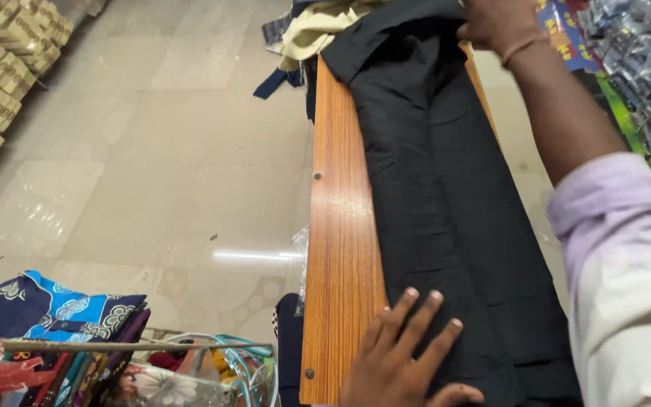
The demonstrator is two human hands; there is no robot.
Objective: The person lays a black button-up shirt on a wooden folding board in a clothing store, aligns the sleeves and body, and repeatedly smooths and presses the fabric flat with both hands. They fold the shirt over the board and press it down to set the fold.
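The black garment [446, 203] lay lengthwise along the wooden counter [340, 249], covering most of its width and leaving only a bare strip of wood along the left edge. It looked already folded into one long, fairly smooth panel, so the laying-out seemed largely done; its far end was still bunched and rumpled, and that is the part that seemed left to straighten.

Your left hand [404, 358] rested flat on the near end of the cloth, close to the near-left corner of the counter, its grip apart with the fingers spread and clamped on nothing. Your right hand [495, 26] reached to the far end, its grip curled together on the upper edge of the black garment near the far-right corner of the counter.

Beyond the far edge, a beige cloth [314, 30] was heaped against the black one, crowding that end. Off the left edge the tiled floor [152, 173] lay well below the counter. Near the near-left corner, a stack of printed blue fabrics [54, 313] stood apart from the counter. Along the right edge, hanging packets [642, 68] pressed in close, leaving your right arm little room.
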